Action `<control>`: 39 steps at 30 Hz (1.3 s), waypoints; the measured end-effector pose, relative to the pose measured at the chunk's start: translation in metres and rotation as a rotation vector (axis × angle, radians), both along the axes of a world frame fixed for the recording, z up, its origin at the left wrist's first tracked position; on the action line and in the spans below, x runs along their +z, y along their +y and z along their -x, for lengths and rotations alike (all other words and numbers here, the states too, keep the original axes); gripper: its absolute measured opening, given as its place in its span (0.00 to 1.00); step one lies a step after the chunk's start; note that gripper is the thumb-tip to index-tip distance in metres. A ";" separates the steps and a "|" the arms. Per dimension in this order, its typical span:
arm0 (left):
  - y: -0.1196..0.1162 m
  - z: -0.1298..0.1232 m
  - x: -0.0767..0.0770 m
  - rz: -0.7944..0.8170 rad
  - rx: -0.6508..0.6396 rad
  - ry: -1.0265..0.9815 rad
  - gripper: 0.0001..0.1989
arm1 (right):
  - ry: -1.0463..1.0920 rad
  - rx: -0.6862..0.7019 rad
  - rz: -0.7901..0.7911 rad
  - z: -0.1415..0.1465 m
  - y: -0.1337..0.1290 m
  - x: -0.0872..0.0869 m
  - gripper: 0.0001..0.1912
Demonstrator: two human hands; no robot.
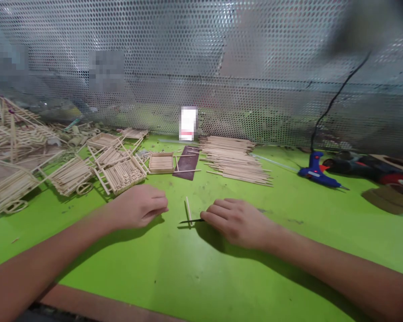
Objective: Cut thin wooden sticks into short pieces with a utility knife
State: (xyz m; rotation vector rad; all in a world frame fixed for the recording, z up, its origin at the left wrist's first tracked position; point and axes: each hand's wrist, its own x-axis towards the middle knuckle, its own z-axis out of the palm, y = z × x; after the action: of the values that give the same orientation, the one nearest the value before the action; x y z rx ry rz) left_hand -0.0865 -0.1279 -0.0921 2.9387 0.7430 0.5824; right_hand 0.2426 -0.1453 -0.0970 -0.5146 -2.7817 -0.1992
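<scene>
On the bright green flat worktop (174, 273), one short, thin, pale wooden stick (187, 207) seems to lie between the two hands, with its near end at the slim black pointed blade (192, 221). The right hand (237, 221) is closed around this blade, whose tip points toward the left side. The left hand (143, 208) is apart from the stick, its fingers bent together; whether its grip keeps something small, I cannot tell.

The stick looks very light and stiff, dry rather than slippery, and so thin that it can probably snap under bending or roll under a finger. The good place to take hold is the far end, away from the edge, with a soft pinch of two fingertips. The blade looks narrow and rigid; it is best held at its rear part, where the right hand is. Farther back lies a pile of long pale wooden sticks (235, 161).
</scene>
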 end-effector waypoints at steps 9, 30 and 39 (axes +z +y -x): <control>-0.004 -0.008 -0.013 0.075 0.017 0.023 0.16 | -0.027 -0.010 -0.008 0.005 -0.007 0.001 0.13; -0.024 -0.044 -0.013 0.182 0.049 -0.010 0.20 | -0.128 -0.080 0.023 0.019 -0.015 -0.005 0.09; -0.023 -0.040 -0.015 0.182 0.048 -0.075 0.15 | -0.119 -0.092 0.049 0.011 -0.017 0.002 0.10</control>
State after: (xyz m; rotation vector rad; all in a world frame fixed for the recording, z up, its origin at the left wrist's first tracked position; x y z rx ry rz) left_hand -0.0466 -0.1511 -0.1071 2.7253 0.8136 0.5908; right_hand 0.2319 -0.1626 -0.0950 -0.6637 -2.8872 -0.1886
